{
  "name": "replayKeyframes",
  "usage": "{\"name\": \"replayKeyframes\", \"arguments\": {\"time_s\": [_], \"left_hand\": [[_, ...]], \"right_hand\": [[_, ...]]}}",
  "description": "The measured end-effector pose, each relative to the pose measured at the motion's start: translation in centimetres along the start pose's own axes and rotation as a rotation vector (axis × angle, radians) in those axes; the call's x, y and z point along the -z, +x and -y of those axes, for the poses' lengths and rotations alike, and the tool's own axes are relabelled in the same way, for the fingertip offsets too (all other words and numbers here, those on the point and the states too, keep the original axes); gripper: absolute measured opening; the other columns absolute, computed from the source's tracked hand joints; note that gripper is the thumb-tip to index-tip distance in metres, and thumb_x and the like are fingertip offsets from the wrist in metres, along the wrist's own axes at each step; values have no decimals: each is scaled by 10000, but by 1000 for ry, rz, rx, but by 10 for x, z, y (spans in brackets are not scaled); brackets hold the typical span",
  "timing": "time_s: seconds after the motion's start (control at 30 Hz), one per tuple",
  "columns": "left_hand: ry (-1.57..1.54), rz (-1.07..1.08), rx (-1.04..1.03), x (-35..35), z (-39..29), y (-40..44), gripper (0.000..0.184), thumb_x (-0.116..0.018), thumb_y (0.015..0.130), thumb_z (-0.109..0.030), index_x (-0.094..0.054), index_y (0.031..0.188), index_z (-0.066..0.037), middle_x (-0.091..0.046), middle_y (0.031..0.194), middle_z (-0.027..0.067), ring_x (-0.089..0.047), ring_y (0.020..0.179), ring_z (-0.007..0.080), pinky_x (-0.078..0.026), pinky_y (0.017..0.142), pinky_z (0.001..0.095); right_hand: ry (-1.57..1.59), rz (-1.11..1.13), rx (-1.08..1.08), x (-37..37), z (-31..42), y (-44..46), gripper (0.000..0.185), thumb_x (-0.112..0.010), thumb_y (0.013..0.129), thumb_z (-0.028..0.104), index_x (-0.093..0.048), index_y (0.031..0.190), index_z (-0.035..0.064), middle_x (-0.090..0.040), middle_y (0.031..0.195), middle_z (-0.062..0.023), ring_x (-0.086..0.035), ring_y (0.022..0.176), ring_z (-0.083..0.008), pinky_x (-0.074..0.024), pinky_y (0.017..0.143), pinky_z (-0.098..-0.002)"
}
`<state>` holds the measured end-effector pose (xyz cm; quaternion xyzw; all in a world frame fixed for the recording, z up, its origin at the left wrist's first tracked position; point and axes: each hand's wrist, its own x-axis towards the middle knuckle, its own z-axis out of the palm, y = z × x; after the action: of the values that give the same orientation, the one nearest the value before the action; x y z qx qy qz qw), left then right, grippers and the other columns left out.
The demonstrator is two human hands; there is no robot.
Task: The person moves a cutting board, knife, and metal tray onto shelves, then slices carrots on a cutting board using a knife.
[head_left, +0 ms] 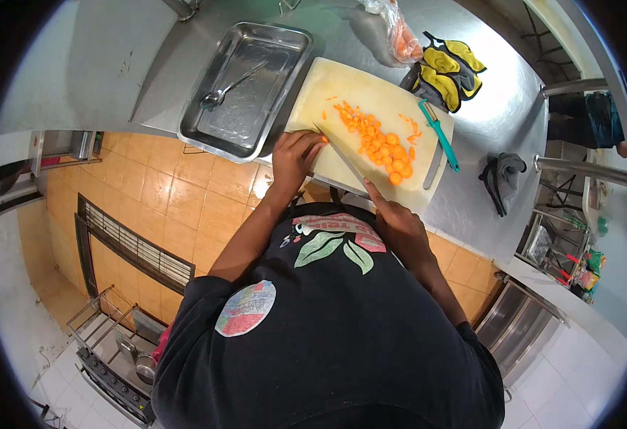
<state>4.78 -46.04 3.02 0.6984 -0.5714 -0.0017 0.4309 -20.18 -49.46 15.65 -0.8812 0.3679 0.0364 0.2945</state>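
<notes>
My right hand point(401, 223) is closed round the handle of a knife point(342, 155), with the index finger stretched along it. The blade slants across the near left part of a pale cutting board point(413, 100). At the board's left edge, the bent fingers of my left hand point(297, 154) press on a small carrot piece point(324, 139) right beside the blade. Most of that piece is hidden by the fingers. Sliced carrots point(381, 148) lie heaped across the middle of the board. A teal peeler point(438, 136) rests at its right side.
Left of the board stands a steel tray point(193, 114) holding a spoon point(213, 99). Behind the board are a plastic bag of carrots point(402, 39) and yellow-grey gloves point(445, 71). A grey cloth point(503, 182) lies on the steel table point(470, 207) at right. Another person point(585, 118) stands far right.
</notes>
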Motion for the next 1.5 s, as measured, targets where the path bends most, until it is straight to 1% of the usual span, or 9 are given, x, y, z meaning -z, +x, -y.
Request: {"name": "replayKeyframes", "arguments": {"time_s": [0.17,0.27,0.37,0.57,0.67,0.87,1.07,1.27,1.5], "left_hand": [[-1,4,21,1,-3,0,188,-785,750,-117,-725,927,-99,-712,942,42,-635,842,244,-496,760,349],[-9,16,42,1,-3,3,190,-787,750,-119,-717,925,-94,-715,945,44,-636,834,249,-495,760,352],[-14,12,40,2,-5,2,194,-788,751,-116,-712,927,-90,-719,950,48,-640,824,253,-495,759,358],[-59,9,34,2,-1,0,178,-781,756,-78,-718,922,-90,-728,951,49,-650,808,241,-501,732,342],[-60,20,37,3,-2,1,168,-776,756,-63,-723,914,-90,-731,942,46,-648,796,234,-501,718,333],[-77,57,27,5,2,0,162,-765,765,-50,-721,915,-91,-727,934,51,-640,778,238,-495,715,338],[-19,39,-13,4,0,0,202,-771,767,-80,-724,961,-110,-712,969,26,-631,819,226,-487,742,341],[50,36,-34,2,-3,0,211,-784,761,-102,-737,965,-131,-714,973,5,-623,803,209,-485,736,327],[-25,25,-13,0,0,-1,185,-794,755,-114,-758,936,-131,-728,967,-1,-628,807,202,-487,724,329]], "right_hand": [[-96,-111,84,-15,-8,-2,720,-597,832,79,-378,1499,239,-656,853,-180,-686,721,-354,-564,616,-466],[-107,-118,61,-23,-3,-3,730,-619,834,140,-366,1507,266,-646,829,-179,-682,673,-366,-562,584,-472],[-184,-130,57,-21,4,-3,735,-622,845,177,-342,1517,286,-630,796,-181,-686,677,-372,-564,580,-470],[-97,22,-16,-12,13,1,781,-614,841,116,-296,1536,277,-595,744,-201,-679,662,-381,-558,565,-474],[-97,60,-34,-13,14,2,783,-602,844,87,-290,1539,269,-599,758,-220,-679,665,-388,-555,563,-480],[-49,9,8,-26,2,7,751,-548,879,53,-269,1545,261,-609,804,-251,-685,713,-409,-557,601,-488],[-3,87,-62,-37,-4,10,736,-513,904,44,-245,1550,272,-609,892,-286,-686,772,-428,-561,637,-485],[-19,96,-83,-43,-5,8,772,-505,907,33,-189,1561,296,-615,906,-278,-685,795,-424,-558,675,-492],[-5,120,-114,-26,4,-8,788,-514,904,31,-172,1558,303,-614,892,-240,-675,735,-407,-549,620,-489]]}}
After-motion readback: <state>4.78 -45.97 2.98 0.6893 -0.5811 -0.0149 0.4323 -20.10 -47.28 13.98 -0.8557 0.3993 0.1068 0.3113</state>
